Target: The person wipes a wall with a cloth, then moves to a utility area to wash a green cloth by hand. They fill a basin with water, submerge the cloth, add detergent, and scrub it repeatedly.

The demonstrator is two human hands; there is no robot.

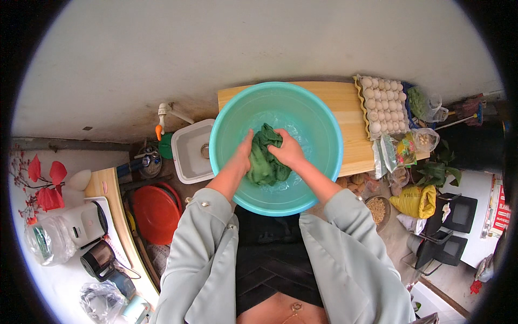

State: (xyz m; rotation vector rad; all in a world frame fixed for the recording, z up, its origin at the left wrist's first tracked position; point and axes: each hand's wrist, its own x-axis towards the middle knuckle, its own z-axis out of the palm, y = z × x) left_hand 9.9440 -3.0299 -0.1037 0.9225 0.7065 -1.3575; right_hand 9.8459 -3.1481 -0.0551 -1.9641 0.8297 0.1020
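A large turquoise plastic basin (323,121) stands before me with shallow, rippling water in its bottom. Bunched up inside it is a wet green cloth (265,164), partly in the water. My right hand (288,149) grips the cloth's upper right part between thumb and fingers. Along the left side of the cloth lies my left hand (244,153), slightly blurred, its fingers straight and touching the fabric; whether it grips any of it cannot be told.
The basin rests on a wooden board (350,121). A tray of eggs (383,105) sits right of it, near plastic bags (384,156). On the left are a grey-white sink (190,158), a tap (161,119) and a red basin (156,214). Behind rises a wall.
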